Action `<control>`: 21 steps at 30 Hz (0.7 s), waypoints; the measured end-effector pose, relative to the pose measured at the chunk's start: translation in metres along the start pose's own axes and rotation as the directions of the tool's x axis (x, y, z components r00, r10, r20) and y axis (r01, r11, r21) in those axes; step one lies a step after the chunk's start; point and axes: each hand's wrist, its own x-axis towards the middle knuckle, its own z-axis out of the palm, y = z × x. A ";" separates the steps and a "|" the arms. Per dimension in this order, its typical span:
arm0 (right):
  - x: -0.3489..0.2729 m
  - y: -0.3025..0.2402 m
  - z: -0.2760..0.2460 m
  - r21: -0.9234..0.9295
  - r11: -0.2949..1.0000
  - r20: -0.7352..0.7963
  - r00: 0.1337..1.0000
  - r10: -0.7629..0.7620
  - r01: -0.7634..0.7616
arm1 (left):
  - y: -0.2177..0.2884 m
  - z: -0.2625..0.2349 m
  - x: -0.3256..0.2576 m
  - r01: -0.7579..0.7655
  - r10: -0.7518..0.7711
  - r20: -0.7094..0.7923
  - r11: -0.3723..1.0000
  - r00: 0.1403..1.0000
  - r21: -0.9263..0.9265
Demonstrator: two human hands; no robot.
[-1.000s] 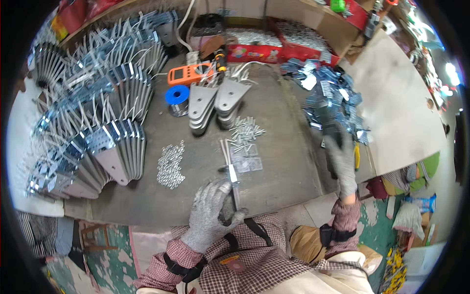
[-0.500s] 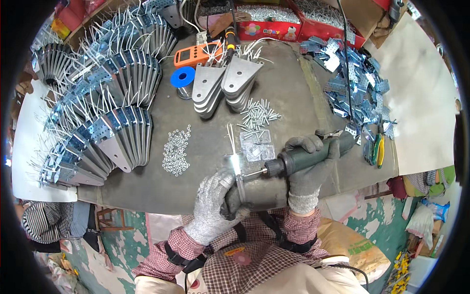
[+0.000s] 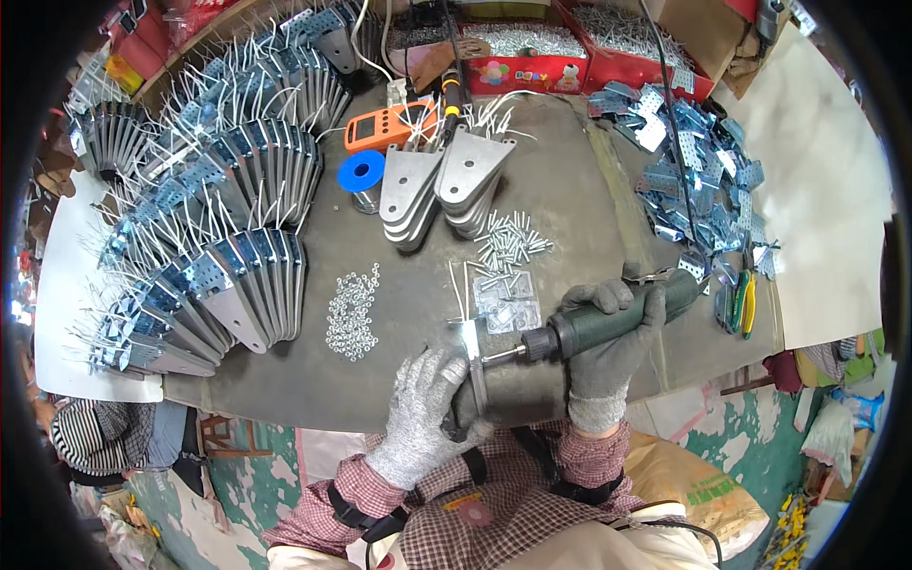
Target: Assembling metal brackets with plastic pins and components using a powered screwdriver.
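Filling most of the view is a big grey table, and its far edge is cut off by red boxes full of small metal bits. On the left side lie long rows of bent metal brackets with thin wires sticking up; the ends of the rows bend away into the dark rim and are hard to see. A heap of small holed plates sits on the right, with a black cord running over it. Near the middle are two stacks of flat grey plates, an orange meter and a blue spool. Closer in are loose screws and a patch of tiny nuts. At the near edge the right hand, in a grey glove, is wrapped tight around a green power tool, whose tip touches a metal plate. The left hand, in a speckled glove, grips that plate on its edge, and its fingers hide the lower part.
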 end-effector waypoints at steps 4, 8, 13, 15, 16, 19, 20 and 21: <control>0.002 -0.003 -0.005 -0.009 1.000 0.075 0.997 0.027 -0.026 | -0.009 -0.006 0.000 0.111 -0.121 -0.086 0.987 0.989 -0.114; 0.002 -0.005 -0.009 0.009 1.000 0.080 0.996 0.027 -0.028 | -0.032 -0.050 0.014 0.105 -0.006 -0.255 0.920 0.967 0.378; 0.004 -0.003 -0.010 0.040 0.997 0.077 0.995 0.063 -0.066 | -0.037 -0.071 0.024 -0.137 0.076 0.118 0.703 0.990 0.698; 0.003 -0.003 -0.008 0.019 0.997 0.085 0.994 0.071 -0.073 | -0.030 -0.079 0.039 -0.207 0.030 0.256 0.685 0.966 0.699; 0.003 -0.001 -0.007 -0.001 0.998 0.082 0.994 0.067 -0.067 | -0.035 -0.075 0.042 -0.208 0.060 0.233 0.692 0.971 0.692; 0.004 -0.001 -0.008 -0.014 0.999 0.053 0.997 0.050 -0.050 | -0.043 -0.068 0.053 -0.198 0.031 0.247 0.698 0.969 0.688; 0.005 -0.002 -0.008 -0.011 0.999 0.040 0.998 0.045 -0.044 | -0.043 -0.071 0.056 -0.210 0.085 0.214 0.712 0.973 0.670; 0.006 -0.004 -0.008 -0.020 0.999 0.046 0.998 0.043 -0.042 | -0.035 -0.071 0.055 -0.120 0.054 0.146 0.860 0.988 0.495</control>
